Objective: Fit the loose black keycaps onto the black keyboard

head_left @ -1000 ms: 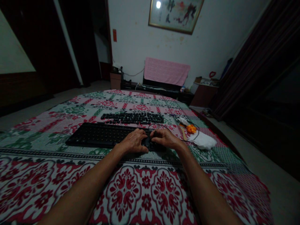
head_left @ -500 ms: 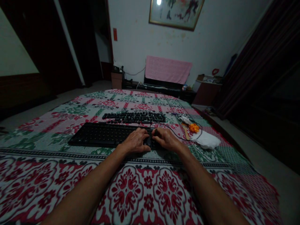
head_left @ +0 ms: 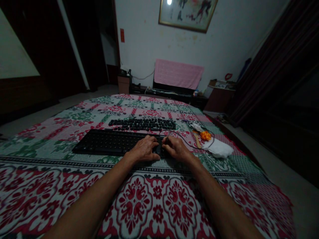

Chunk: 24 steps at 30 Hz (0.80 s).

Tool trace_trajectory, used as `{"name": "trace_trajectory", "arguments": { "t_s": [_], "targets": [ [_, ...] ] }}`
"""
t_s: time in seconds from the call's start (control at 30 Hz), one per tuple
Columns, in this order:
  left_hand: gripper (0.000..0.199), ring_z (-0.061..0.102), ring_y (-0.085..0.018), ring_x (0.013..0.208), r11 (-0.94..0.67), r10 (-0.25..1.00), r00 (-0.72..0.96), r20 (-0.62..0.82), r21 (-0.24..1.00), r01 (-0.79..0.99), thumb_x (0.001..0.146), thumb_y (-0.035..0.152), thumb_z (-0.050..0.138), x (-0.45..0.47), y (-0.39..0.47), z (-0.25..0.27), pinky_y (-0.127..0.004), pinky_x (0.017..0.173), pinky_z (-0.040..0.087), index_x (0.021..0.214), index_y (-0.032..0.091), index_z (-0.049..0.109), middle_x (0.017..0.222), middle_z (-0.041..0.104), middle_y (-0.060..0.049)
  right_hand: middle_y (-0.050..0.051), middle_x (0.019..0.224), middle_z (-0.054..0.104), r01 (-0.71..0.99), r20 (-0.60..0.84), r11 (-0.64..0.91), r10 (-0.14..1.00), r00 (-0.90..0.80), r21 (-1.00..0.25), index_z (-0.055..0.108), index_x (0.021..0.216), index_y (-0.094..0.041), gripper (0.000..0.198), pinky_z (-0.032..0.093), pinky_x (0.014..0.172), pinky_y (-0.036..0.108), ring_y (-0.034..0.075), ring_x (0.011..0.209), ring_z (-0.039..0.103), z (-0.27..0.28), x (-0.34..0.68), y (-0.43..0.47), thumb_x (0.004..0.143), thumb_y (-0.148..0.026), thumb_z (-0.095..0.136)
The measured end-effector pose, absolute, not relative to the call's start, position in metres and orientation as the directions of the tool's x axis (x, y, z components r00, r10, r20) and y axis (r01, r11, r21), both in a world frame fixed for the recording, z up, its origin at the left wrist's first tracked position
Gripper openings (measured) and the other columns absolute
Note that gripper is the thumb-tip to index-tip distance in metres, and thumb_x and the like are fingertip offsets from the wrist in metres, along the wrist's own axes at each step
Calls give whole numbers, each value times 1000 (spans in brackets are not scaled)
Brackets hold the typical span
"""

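Observation:
A black keyboard (head_left: 107, 142) with its keycaps off over most of its left part lies on the patterned bed cover. My left hand (head_left: 144, 148) lies over its right half, fingers stretched across it and thumb spread toward the near edge. At the right end of the keyboard is my right hand (head_left: 175, 147), its fingers curled into a pinch close to the keys. Something small and dark shows at those fingertips, too dim to make out. Behind the keyboard, loose black keycaps (head_left: 142, 124) lie in rough rows.
To the right lie a white plastic bag (head_left: 219, 148), an orange bundle (head_left: 205, 135), a wooden-handled brush (head_left: 197, 140) and a crumpled white piece (head_left: 196, 126). A black cable (head_left: 185, 140) loops among them. A pink cloth (head_left: 178, 73) hangs beyond the bed's far edge.
Both hands stay at nearly the same places on the keyboard. The view has shifted very slightly; the keycaps and the things at the right lie as before.

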<state>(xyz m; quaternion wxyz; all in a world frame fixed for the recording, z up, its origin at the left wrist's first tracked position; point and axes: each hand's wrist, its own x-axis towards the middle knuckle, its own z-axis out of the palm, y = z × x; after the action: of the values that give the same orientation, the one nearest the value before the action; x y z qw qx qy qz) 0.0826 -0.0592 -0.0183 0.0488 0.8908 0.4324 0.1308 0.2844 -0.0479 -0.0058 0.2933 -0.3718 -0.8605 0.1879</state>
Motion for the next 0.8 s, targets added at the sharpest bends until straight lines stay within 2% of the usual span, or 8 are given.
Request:
{"name": "trace_trajectory", "arguments": {
  "t_s": [0.13,0.27,0.53,0.67,0.8],
  "targets": [
    [48,48,-25,105,-618,786,595,167,204,759,72,53,63,83,-61,-14,-33,84,43,107,20,66,112,56,-8,0,73,60,508,291,564,803,-519,-651,58,89,-17,12,39,61,24,13,65,53,-8,287,-37,80,-25,55],
    [50,48,-25,105,-606,795,587,154,201,769,71,54,63,84,-61,-12,-34,84,43,108,20,65,114,55,-8,-1,71,60,491,241,529,811,-533,-692,59,89,-17,13,37,57,23,12,62,52,-9,289,-30,80,-27,56],
    [53,48,-25,106,-604,796,590,131,202,771,73,58,58,83,-62,-11,-33,81,44,109,20,64,114,56,-8,2,74,60,549,372,686,724,-581,-477,56,88,-16,9,40,61,25,12,64,52,-3,284,-49,80,-16,55],
    [52,48,-25,104,-603,798,587,138,210,770,74,58,57,83,-63,-9,-33,82,43,109,20,64,112,56,-7,5,84,62,513,471,753,659,-587,-413,54,89,-18,9,43,69,27,15,75,57,-13,284,-51,81,-14,52],
    [50,48,-24,105,-597,802,582,135,216,773,73,58,59,84,-62,-10,-33,83,42,108,22,65,114,56,-6,6,85,61,519,502,772,633,-589,-366,52,88,-18,6,44,69,28,16,76,57,-20,284,-52,82,-15,50]
  ]
}}
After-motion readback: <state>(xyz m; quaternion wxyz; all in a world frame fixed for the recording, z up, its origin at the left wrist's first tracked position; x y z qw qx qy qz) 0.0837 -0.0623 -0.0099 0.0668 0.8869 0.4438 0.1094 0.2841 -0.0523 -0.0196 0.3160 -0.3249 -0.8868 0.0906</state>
